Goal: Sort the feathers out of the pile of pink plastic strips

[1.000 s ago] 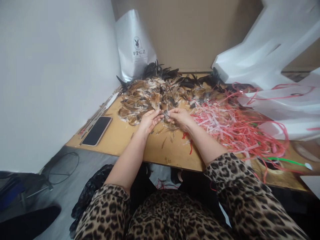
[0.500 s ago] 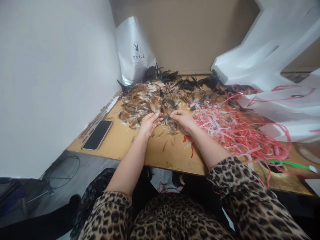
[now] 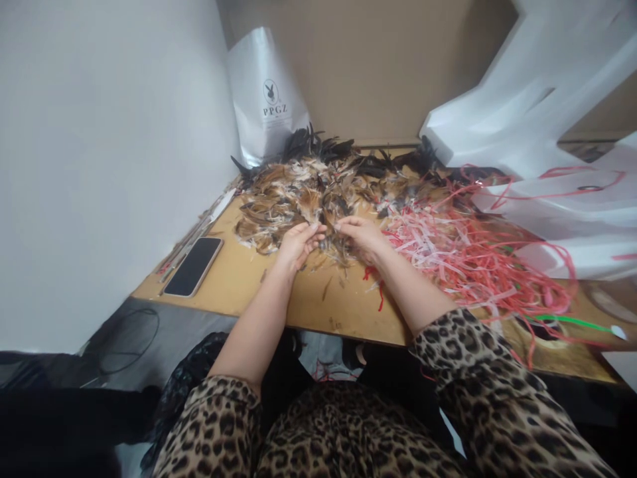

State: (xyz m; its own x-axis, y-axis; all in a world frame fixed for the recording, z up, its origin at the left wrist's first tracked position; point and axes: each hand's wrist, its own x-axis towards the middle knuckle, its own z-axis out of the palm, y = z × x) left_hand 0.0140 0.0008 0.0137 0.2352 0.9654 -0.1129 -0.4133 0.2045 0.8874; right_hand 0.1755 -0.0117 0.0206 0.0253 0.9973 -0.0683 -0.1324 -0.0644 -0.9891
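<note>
My left hand (image 3: 300, 245) is closed in a pinch at the front of a heap of feathers (image 3: 279, 199). A brown feather (image 3: 309, 203) rises from its thumb and forefinger. Just to the right, my right hand (image 3: 363, 238) pinches too, its fingertips close to the left ones and at the base of another brown feather (image 3: 330, 216). Its lower fingers curl over the feathers beneath. The heap is mostly brown and white, with long black feathers (image 3: 313, 143) along the back. Small loose feathers lie near the wrists.
On the right of the table (image 3: 348, 318) lies a tangle of red and pink ribbons (image 3: 472, 259) with a green strip (image 3: 572, 325). A phone (image 3: 194, 267) lies at the left. A silver bag (image 3: 263, 99) stands behind; white plastic bags (image 3: 527, 113) bulge at the right.
My right hand has shifted very slightly left toward the other. A dark shape at the lower left has moved and spread. Otherwise the hands and heap look much the same.
</note>
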